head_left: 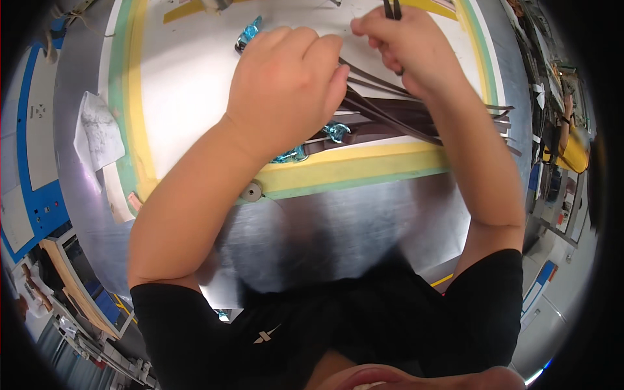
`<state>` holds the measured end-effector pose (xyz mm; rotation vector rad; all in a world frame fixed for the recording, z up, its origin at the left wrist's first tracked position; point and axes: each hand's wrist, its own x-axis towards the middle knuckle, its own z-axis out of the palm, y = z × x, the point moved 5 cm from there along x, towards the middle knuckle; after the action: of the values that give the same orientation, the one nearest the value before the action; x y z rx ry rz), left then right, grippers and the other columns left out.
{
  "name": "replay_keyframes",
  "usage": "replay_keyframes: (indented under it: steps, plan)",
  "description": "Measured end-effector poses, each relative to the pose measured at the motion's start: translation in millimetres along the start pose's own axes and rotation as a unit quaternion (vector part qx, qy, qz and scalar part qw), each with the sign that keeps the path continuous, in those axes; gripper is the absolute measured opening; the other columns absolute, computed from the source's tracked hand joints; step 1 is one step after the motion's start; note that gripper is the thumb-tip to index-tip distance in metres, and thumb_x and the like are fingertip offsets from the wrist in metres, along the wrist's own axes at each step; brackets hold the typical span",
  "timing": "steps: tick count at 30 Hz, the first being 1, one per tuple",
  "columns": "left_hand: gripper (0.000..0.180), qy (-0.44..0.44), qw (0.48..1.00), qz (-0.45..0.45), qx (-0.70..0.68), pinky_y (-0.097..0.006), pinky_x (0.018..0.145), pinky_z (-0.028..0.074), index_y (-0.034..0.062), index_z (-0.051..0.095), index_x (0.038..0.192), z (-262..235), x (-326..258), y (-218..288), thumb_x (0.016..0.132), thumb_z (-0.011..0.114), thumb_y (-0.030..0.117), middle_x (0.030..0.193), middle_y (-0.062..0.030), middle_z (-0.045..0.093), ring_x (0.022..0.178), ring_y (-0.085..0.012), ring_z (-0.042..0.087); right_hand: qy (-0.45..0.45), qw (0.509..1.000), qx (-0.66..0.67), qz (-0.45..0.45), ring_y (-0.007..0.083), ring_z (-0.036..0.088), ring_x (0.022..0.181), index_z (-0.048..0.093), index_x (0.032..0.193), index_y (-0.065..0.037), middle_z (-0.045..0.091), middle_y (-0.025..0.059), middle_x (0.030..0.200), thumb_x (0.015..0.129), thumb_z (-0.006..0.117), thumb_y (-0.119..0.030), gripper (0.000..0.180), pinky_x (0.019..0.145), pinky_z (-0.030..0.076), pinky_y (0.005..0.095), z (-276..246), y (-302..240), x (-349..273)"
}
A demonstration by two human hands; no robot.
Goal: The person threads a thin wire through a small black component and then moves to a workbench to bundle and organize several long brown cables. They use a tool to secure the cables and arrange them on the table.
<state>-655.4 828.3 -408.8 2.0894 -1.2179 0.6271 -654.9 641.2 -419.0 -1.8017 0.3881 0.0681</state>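
My left hand is closed around dark brown straps, its fingers curled with the back of the hand facing up. Blue film-wrapped hardware sticks out beyond its knuckles. My right hand is closed on a slim dark tool with two prongs pointing away from me; its exact kind is hard to make out. More straps lie in a bundle beneath and between my hands, their loose ends reaching right past my right forearm. A metal clasp in blue film rests at the bundle's left end.
A white board edged with yellow and green tape covers the metal table. On its near edge sits a small round metal disc. Crumpled paper lies at the left. A blue and white cabinet stands beyond the table.
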Motion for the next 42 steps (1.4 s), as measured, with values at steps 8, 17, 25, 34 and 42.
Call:
replay_keyframes:
  steps: [8, 17, 25, 34, 42]
  plan:
    - [0.032, -0.037, 0.998, -0.051, 0.002, -0.041, 0.084, 0.051, 0.0053, 0.069, 0.108, 7, 0, -8, 0.08, 0.078, 0.018, 0.092, -0.0092, 0.064, 0.089, -0.0311, 0.063, 0.038, 0.997, 0.068, 0.01, 0.0117, 0.046, 0.043, 0.061, 0.074, -0.003, 0.056, 0.0042, 0.061, 0.083, 0.074, -0.002, 0.016, 0.039, 0.033, 0.0264, 7, 8, 31]
    - [0.029, -0.027, 0.998, -0.009, 0.053, -0.041, 0.079, 0.051, 0.0054, 0.07, 0.104, 4, 4, -2, 0.079, 0.078, 0.017, 0.092, -0.0093, 0.064, 0.087, -0.031, 0.062, 0.071, 0.997, 0.017, -0.007, 0.0127, 0.049, 0.043, 0.061, 0.074, -0.004, 0.057, 0.0046, 0.06, 0.084, 0.074, -0.005, 0.017, 0.039, 0.037, 0.0277, 11, -1, 35]
    - [0.027, -0.016, 0.999, -0.034, 0.008, -0.042, 0.077, 0.05, 0.0048, 0.07, 0.101, 6, 3, -5, 0.079, 0.078, 0.016, 0.09, -0.0095, 0.063, 0.085, -0.0311, 0.061, 0.056, 0.998, 0.025, 0.006, 0.0137, 0.049, 0.043, 0.062, 0.075, -0.003, 0.056, 0.0049, 0.059, 0.084, 0.073, -0.005, 0.015, 0.039, 0.037, 0.0285, 14, 0, 33]
    - [0.026, -0.039, 0.998, -0.031, 0.031, -0.041, 0.079, 0.05, 0.0044, 0.069, 0.101, 6, 7, -3, 0.079, 0.078, 0.016, 0.091, -0.0096, 0.062, 0.087, -0.0311, 0.061, 0.035, 0.998, 0.04, 0.017, 0.0142, 0.048, 0.043, 0.064, 0.078, 0.0, 0.056, 0.0057, 0.06, 0.086, 0.072, -0.003, 0.012, 0.039, 0.036, 0.0281, 12, 1, 37]
    - [0.027, -0.017, 0.999, -0.032, 0.023, -0.041, 0.079, 0.05, 0.004, 0.07, 0.101, 8, 4, -5, 0.079, 0.078, 0.016, 0.091, -0.0094, 0.063, 0.088, -0.0304, 0.061, 0.029, 0.999, 0.039, 0.022, 0.0141, 0.049, 0.043, 0.063, 0.077, 0.0, 0.056, 0.0052, 0.059, 0.087, 0.072, -0.003, 0.014, 0.038, 0.035, 0.0276, 12, 1, 39]
